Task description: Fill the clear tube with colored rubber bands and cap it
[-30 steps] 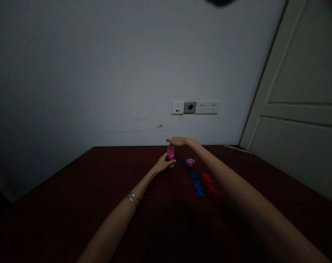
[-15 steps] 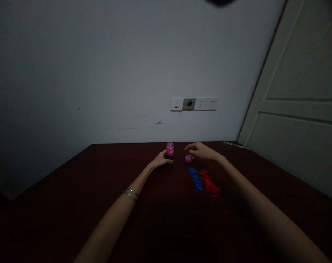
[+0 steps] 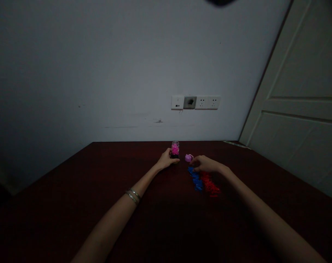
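Observation:
My left hand [image 3: 167, 159] is closed around the lower part of a small clear bottle [image 3: 175, 149], which stands upright on the table. Bright pink pieces fill its middle, its base looks dark, and its mouth has no cap on. To its right lies a light pink cap [image 3: 188, 157] with a loop. My right hand [image 3: 204, 164] hovers low at the far end of a strip of small blue pieces [image 3: 196, 179], its fingers curved and slightly apart. Beside the blue strip, partly below this hand, is a row of small red pieces [image 3: 210, 185].
The dark red-brown table [image 3: 100, 175] meets a pale wall [image 3: 114, 73] at the back. Wall sockets [image 3: 207, 102] sit above its far edge. A white panelled door [image 3: 300, 109] stands at the right.
My right hand has come nearer, from above the pink cap down to the blue pieces. My left hand and the bottle have shifted slightly right, toward the cap.

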Tool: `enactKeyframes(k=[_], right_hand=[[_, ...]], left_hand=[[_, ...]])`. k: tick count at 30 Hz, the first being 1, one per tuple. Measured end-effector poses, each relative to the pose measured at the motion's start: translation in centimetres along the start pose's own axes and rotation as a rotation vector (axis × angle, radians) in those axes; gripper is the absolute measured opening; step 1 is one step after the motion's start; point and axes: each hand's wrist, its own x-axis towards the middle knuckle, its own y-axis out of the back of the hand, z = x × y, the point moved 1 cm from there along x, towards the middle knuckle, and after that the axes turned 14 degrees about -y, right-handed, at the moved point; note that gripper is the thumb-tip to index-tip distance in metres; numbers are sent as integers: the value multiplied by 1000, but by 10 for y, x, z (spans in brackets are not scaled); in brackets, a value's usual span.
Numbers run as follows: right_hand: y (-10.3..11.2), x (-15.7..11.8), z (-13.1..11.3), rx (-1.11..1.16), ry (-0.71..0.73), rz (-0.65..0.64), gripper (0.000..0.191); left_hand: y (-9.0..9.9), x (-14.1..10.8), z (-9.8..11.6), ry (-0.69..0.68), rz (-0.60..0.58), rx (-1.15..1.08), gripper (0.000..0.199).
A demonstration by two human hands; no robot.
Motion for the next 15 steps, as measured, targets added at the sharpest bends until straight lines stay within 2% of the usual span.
enactKeyframes(k=[3,7,15], right_hand=[[-6,1,1,-1,6,-36,36],[-11,1,4,-1,-12,-10,31],[-13,3,9,63,-5,-26,21]], left_hand=[[-5,-2,7,-18,-5,63,47],[-10,-5,13,-12,-22,116,46],[-13,-10,16,-34,-21,185,44]])
